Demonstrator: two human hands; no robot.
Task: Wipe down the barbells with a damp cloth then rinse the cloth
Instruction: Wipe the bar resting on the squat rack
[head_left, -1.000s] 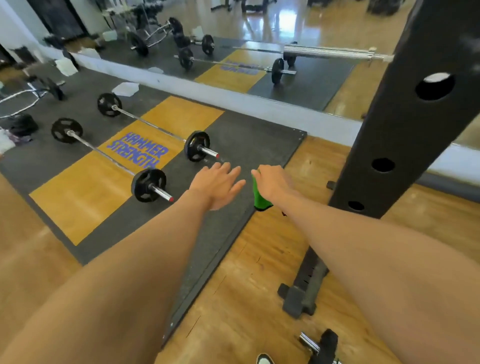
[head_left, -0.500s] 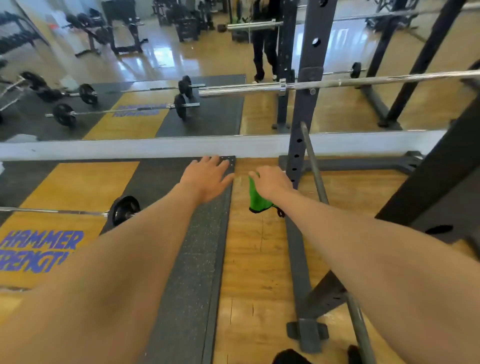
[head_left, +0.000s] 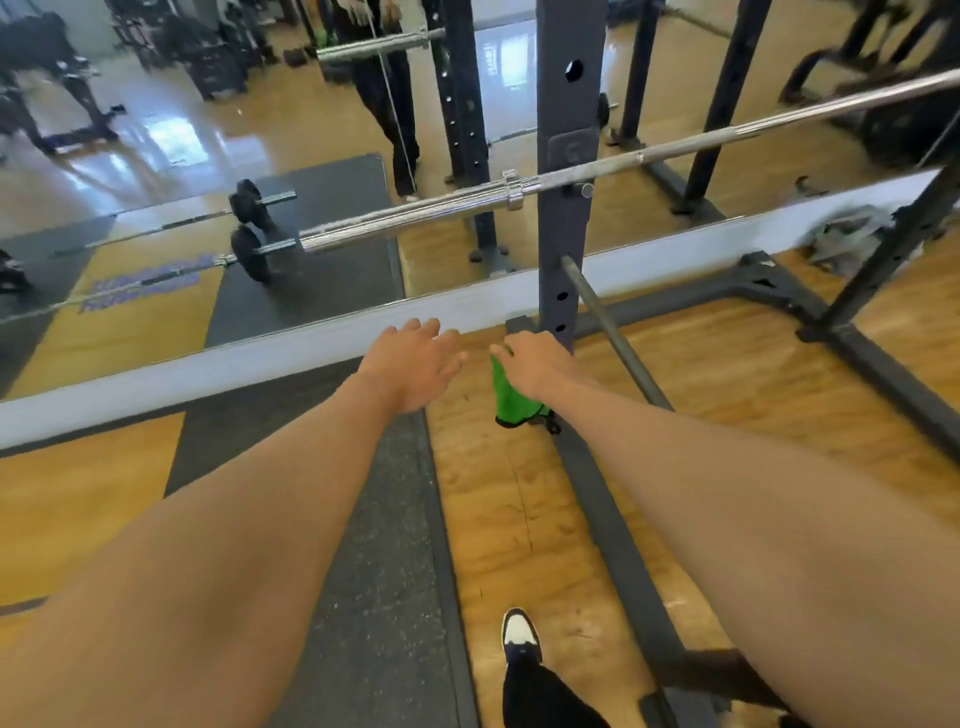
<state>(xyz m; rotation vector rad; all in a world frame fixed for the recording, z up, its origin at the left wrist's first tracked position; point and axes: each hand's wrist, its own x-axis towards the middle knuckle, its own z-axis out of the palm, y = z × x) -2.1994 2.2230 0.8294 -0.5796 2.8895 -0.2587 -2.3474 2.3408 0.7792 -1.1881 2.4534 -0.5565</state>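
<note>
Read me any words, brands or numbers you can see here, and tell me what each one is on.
Blue lettering on the yellow platform panel, seen in the mirror: two rows, too blurred to read.
Badge on the rack upright: a faint mark, too blurred to read.
No other text, number or sign is legible.

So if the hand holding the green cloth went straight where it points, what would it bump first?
Probably the white ledge under the mirror, just left of the rack post. The right hand with the green cloth points forward and inward; depth is unclear, so it might clip the post's foot.
</note>
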